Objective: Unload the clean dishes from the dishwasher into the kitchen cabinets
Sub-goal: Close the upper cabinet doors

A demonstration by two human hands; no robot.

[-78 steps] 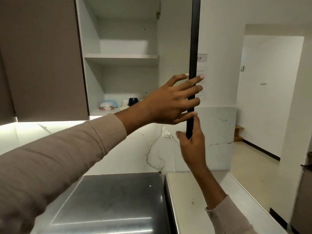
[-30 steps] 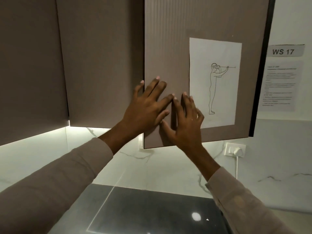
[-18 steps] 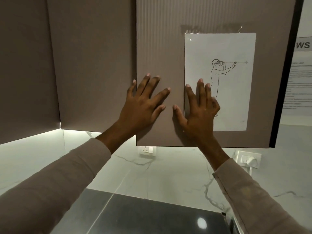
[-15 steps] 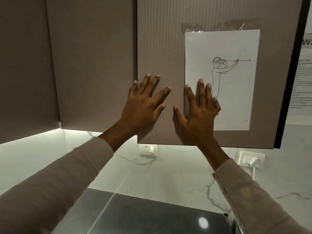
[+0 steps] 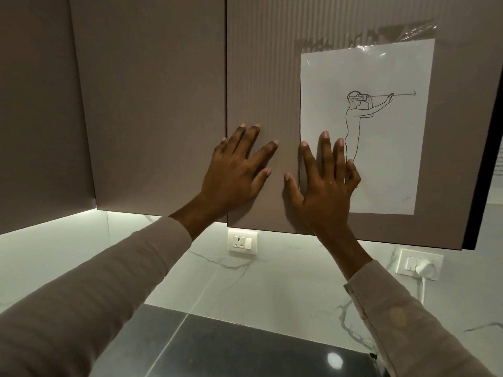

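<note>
The taupe ribbed cabinet door (image 5: pixel 261 77) fills the upper middle of the view and hides the shelves and dishes behind it. My left hand (image 5: pixel 236 172) lies flat on it with spread fingers, near the door's left edge. My right hand (image 5: pixel 324 183) presses flat beside it, its fingers overlapping the left edge of a taped white sheet (image 5: pixel 381 148) with a line drawing of a figure. Neither hand holds anything. No dishes or dishwasher are in view.
More shut taupe cabinet doors (image 5: pixel 147 104) run to the left. Below are a marble backsplash with a wall socket (image 5: pixel 242 242), a second socket with a white plug (image 5: pixel 420 265) at the right, and a dark glossy hob surface (image 5: pixel 245 346).
The door swung from wide open to shut against the cabinet under both hands. In the last half second the hands stay flat on it and the view shifts only slightly.
</note>
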